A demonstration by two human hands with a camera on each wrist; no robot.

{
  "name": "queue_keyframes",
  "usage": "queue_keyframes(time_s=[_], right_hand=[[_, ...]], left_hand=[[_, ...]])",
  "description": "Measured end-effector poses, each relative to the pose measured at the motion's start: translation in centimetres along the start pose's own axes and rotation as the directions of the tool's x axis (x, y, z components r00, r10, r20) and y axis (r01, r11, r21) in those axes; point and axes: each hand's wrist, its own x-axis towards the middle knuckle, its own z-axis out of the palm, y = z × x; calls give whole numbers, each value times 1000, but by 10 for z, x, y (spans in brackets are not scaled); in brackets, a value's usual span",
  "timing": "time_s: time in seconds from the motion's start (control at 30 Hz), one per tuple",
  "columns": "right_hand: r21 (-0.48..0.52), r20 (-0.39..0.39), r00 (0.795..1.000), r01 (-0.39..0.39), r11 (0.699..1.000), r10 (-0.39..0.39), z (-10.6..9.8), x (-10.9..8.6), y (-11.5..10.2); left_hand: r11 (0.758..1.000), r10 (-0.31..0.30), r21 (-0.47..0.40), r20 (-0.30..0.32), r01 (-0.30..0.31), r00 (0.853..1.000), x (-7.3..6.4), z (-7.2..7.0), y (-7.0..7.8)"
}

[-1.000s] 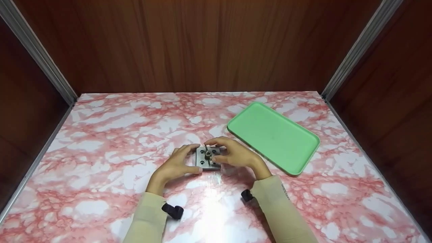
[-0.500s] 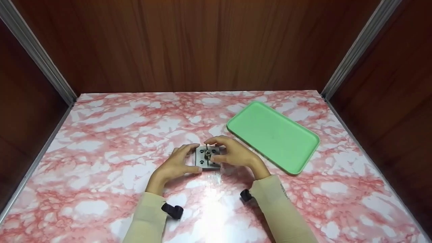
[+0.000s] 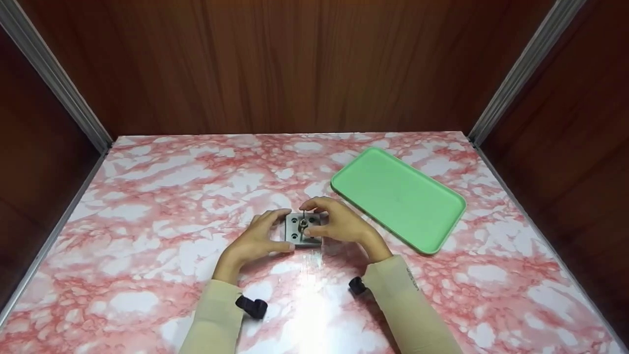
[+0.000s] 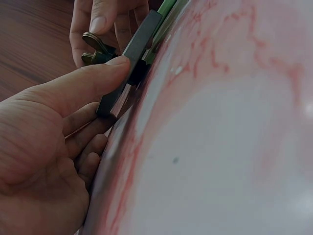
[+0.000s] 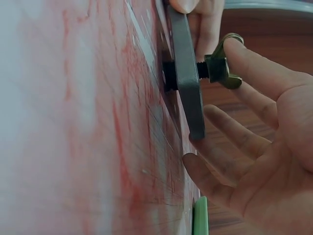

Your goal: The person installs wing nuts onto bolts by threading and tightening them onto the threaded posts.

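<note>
A square grey metal plate (image 3: 291, 229) with several holes is raised slightly off the table by a dark bolt head (image 5: 169, 76) beneath it. The bolt's thread (image 5: 202, 70) comes up through the plate's middle and carries a brass-coloured wing nut (image 5: 216, 67). Some thread shows between nut and plate. My left hand (image 3: 253, 240) holds the plate by its left side, thumb on the near edge and fingers at the far edge. My right hand (image 3: 343, 224) has its thumb against one wing and a forefinger at the other; its remaining fingers spread beside the plate.
A green tray (image 3: 398, 199) lies at an angle on the right, behind my right hand. Red-and-white marbled table surface (image 3: 147, 206) surrounds the work. Brown wood-grain panels (image 3: 314, 69) close off the back and both sides.
The wing nut has turned slightly on the bolt, with my right thumb and forefinger shifting along with it. My left hand and the plate keep nearly the same place.
</note>
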Motion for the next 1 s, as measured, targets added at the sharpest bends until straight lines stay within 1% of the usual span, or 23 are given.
queue_keyframes(time_s=[0.17, 0.4, 0.63, 1.0], right_hand=[[-6, -33, 999, -10, 1000, 9, 2, 1, -1], [0, -71, 997, -37, 999, 37, 5, 1, -2], [-24, -114, 993, -46, 999, 43, 9, 2, -3], [-4, -148, 981, -126, 992, 124, 13, 2, -5]], left_hand=[[1000, -2, 5, -2, 2, 1000, 1, 0, 0], [1000, -2, -22, -10, 2, 1000, 3, 2, -2], [1000, -2, -27, -10, 2, 1000, 2, 2, -3], [999, 2, -32, -15, -3, 1000, 2, 2, -2]])
